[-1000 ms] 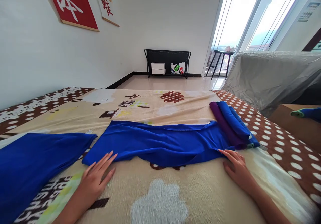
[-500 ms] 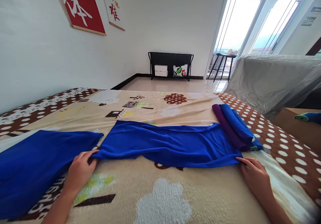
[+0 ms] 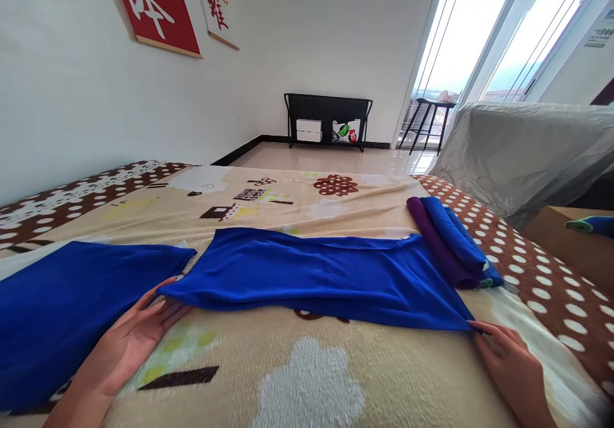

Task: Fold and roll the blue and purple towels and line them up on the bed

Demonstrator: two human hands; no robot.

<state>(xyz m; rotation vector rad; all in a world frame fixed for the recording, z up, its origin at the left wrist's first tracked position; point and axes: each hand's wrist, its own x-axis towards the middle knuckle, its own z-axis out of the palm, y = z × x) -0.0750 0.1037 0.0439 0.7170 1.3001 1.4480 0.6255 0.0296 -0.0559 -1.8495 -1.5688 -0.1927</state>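
Note:
A long blue cloth [image 3: 326, 274] lies spread across the patterned blanket [image 3: 307, 377] in front of me. My left hand [image 3: 127, 341] is at its near left corner, with the corner between thumb and outstretched fingers. My right hand [image 3: 508, 361] pinches the near right corner with its fingertips. A second blue cloth [image 3: 62, 306] lies flat at the left, right beside my left hand. Rolled cloths, one purple [image 3: 434, 245] and one blue [image 3: 455, 233], lie just beyond the right end of the spread cloth.
A grey covered sofa [image 3: 522, 146] stands at the right, with a brown box [image 3: 570, 242] beside the bed. A black rack [image 3: 329, 121] with boxes stands against the far wall, and a stool [image 3: 426, 124] by the glass doors. Red banners hang on the left wall.
Both hands went from lying flat near the cloth's near edge to its two near corners. They drew the edge out straighter and closer to me.

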